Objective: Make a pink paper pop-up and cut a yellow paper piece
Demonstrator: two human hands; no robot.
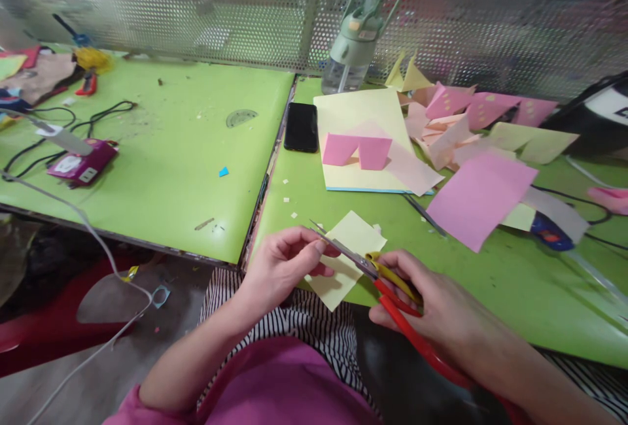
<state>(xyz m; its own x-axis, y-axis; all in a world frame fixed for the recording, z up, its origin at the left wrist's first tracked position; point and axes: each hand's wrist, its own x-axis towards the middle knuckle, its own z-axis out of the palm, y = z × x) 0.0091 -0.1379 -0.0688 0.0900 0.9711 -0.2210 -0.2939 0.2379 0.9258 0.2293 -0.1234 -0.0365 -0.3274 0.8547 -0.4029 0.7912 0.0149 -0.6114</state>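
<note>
My right hand grips scissors with red and yellow handles, their blades pointing up and left. Thumb and fingers of my left hand come together in a pinch beside the blade tips. Whatever lies in that pinch is too small or hidden to make out. Beneath the blades, at the table's front edge, a pale yellow sheet of paper lies partly covered by the hands. Tiny cut paper scraps are scattered just beyond my left hand.
A folded pink paper with a notch stands on larger cream sheets. Left of them lies a black phone. A green-topped bottle stands behind. Folded papers and a flat pink sheet crowd the right. Two tables meet at a seam.
</note>
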